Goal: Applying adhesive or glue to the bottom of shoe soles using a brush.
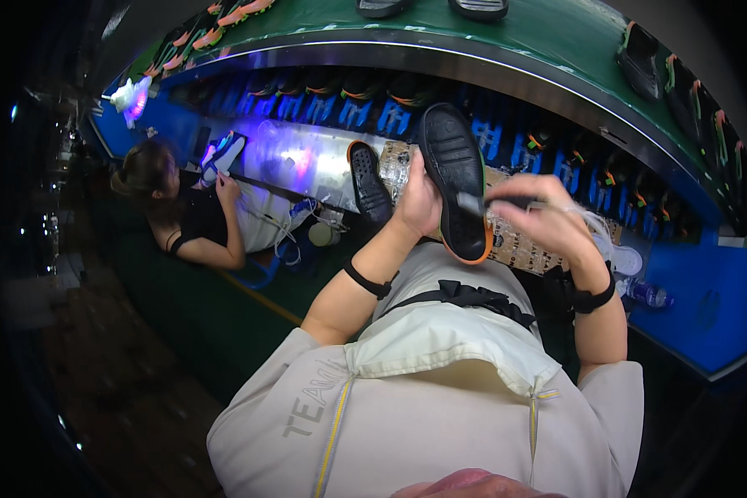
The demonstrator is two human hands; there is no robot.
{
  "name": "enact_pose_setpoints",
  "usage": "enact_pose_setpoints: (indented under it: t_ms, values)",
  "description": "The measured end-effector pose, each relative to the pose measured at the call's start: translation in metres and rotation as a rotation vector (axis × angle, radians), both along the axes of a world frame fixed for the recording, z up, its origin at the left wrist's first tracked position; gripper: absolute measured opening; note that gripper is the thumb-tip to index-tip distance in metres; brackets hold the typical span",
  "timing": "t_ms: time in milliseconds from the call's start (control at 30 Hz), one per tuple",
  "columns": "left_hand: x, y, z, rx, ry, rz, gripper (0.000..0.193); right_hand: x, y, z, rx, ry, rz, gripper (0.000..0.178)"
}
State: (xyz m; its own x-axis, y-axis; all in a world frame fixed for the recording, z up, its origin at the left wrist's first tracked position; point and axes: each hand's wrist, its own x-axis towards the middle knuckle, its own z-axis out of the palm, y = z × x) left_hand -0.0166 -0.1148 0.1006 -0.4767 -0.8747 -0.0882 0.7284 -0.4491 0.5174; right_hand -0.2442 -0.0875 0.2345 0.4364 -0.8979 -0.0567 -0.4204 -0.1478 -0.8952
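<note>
My left hand [420,199] is closed on the left edge of a black shoe sole [453,153] with orange and green along its rim. The sole is held up in front of my lap, its long side nearly upright. Between the fingers of my right hand [549,220] is a small brush [471,202] with a dark handle, blurred by motion. Its pale tip is at the sole's lower half, and I cannot tell whether it touches. Left of my left hand, a second black sole [368,178] lies on the bench.
Brown printed cardboard [527,249] covers the bench under my hands. Behind it stand rows of dark shoes on blue holders [397,116]. A green conveyor belt [523,29] with soles runs above. At left, a co-worker [195,212] handles a shoe. A plastic bottle [649,293] lies at right.
</note>
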Motion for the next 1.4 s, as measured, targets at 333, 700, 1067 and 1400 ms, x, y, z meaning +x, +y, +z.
enact_pose_setpoints:
  t_ms: [333,700,1067,1400]
  values:
    - [-0.011,0.015,0.026,0.010,0.018,0.035,0.079,0.007,-0.023,-0.016,-0.143,-0.420,0.062,0.028]
    - [-0.007,-0.010,0.051,0.044,0.106,0.226,0.073,0.020,-0.006,-0.003,-0.299,-0.211,-0.144,0.027]
    - [0.007,-0.039,0.084,-0.103,0.144,0.157,0.109,0.022,0.008,0.018,-0.513,-0.090,0.255,0.027]
    - [0.026,-0.070,0.099,-0.350,0.124,-0.098,0.119,0.016,-0.006,0.030,-0.492,-0.065,0.434,0.035]
